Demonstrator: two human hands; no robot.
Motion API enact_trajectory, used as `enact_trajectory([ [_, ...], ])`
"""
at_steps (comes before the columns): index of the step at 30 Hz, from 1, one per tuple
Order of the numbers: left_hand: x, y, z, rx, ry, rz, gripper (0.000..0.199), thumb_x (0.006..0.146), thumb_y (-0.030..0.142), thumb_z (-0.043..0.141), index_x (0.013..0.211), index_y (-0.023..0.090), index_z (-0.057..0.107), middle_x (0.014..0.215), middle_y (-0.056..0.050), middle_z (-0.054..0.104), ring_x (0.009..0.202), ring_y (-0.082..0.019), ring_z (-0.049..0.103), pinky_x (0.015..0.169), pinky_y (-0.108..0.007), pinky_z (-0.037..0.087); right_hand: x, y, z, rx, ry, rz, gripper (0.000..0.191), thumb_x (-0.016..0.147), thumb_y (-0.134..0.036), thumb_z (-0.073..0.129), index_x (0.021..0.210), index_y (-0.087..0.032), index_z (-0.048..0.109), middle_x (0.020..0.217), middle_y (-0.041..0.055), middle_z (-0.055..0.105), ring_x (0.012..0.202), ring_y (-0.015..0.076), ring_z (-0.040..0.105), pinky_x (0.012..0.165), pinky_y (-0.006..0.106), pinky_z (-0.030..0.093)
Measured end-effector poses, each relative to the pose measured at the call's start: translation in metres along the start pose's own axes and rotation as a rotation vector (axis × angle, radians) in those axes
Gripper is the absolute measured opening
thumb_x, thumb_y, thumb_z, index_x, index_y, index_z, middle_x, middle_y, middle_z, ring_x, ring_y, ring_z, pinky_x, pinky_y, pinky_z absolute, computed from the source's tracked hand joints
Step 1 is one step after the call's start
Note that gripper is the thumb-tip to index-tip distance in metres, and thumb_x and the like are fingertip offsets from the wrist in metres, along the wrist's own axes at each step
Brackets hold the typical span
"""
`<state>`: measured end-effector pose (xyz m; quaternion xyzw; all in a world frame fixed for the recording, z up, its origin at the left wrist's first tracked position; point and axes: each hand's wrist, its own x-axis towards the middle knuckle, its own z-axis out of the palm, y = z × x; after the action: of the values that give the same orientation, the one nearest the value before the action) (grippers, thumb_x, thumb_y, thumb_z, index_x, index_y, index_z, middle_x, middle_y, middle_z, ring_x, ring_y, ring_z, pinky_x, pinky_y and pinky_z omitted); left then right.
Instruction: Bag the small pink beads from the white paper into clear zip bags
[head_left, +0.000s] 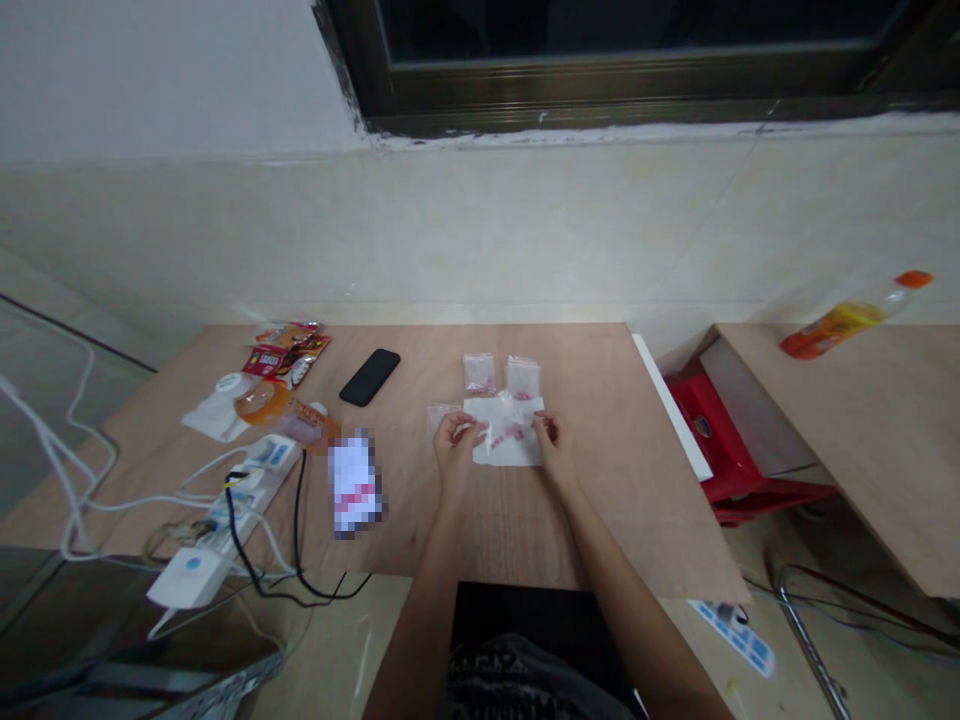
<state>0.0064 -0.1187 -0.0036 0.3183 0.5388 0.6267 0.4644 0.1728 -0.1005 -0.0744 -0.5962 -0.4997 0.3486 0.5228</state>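
Observation:
A white sheet (pixel 506 452) lies on the wooden table with small pink pieces (pixel 514 432) on it. At the sheet's left edge, my left hand (pixel 455 440) has its fingers pinched together; what they hold is too small to make out. My right hand (pixel 553 440) is at the sheet's right edge, fingers curled closed, their contents unclear. Behind the sheet are two small clear bags with pink contents, one on the left (pixel 479 373) and one on the right (pixel 523 378). Another clear bag (pixel 437 412) lies flat beside my left hand.
On the left are a black phone (pixel 370 377), an orange bottle (pixel 289 412), snack packets (pixel 285 352), a blurred-out screen (pixel 355 485) and a power strip (pixel 255 487) with cables. A second table (pixel 885 420) at the right bears another bottle (pixel 844 325). A red stool (pixel 712 440) stands between the tables.

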Motion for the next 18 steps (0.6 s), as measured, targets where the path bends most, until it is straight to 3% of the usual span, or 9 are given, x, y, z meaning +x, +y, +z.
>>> enact_trajectory([
  [4,-0.015,-0.005,-0.012,-0.046,-0.002,-0.027,0.029,0.065,0.029,0.070,0.087,0.020,0.054,0.083,0.001,0.060,0.072,-0.012,0.065,0.068,-0.026,0.054,-0.004,-0.014,0.001,0.133,-0.242,0.138,0.052,0.087,-0.066,0.039,0.073,-0.020,0.059,0.060,-0.0012,0.048,0.053,0.0133,0.043,0.050,0.026,0.033],
  [6,-0.016,-0.007,-0.016,-0.034,0.027,-0.019,0.030,0.066,0.030,0.069,0.090,0.019,0.055,0.085,0.000,0.060,0.072,-0.011,0.064,0.069,-0.027,0.054,-0.008,-0.020,-0.001,0.187,-0.342,0.177,0.050,0.082,-0.067,0.048,0.063,-0.021,0.053,0.055,-0.0031,0.043,0.050,0.0121,0.040,0.049,0.025,0.030],
  [9,-0.015,-0.010,-0.019,-0.001,0.065,-0.007,0.031,0.065,0.031,0.069,0.090,0.019,0.055,0.086,-0.001,0.061,0.073,-0.011,0.063,0.070,-0.027,0.053,-0.019,-0.027,-0.006,0.245,-0.436,0.201,0.045,0.077,-0.063,0.059,0.063,-0.020,0.054,0.055,-0.0036,0.044,0.050,0.0105,0.038,0.047,0.023,0.028],
  [14,-0.018,-0.009,-0.019,0.065,0.065,0.058,0.027,0.064,0.025,0.068,0.086,0.018,0.054,0.084,0.000,0.061,0.066,-0.009,0.059,0.063,-0.022,0.049,-0.036,-0.033,-0.009,0.257,-0.519,0.283,0.040,0.075,-0.059,0.064,0.073,-0.019,0.062,0.055,-0.0038,0.048,0.045,0.0088,0.036,0.043,0.022,0.024],
  [18,-0.026,-0.008,-0.020,0.151,0.057,0.089,0.022,0.068,0.025,0.066,0.087,0.019,0.056,0.075,0.002,0.060,0.063,-0.010,0.058,0.058,-0.021,0.046,-0.040,-0.034,-0.010,0.229,-0.460,0.232,0.040,0.073,-0.057,0.065,0.065,-0.019,0.059,0.055,-0.0037,0.047,0.047,0.0087,0.035,0.044,0.023,0.024],
])
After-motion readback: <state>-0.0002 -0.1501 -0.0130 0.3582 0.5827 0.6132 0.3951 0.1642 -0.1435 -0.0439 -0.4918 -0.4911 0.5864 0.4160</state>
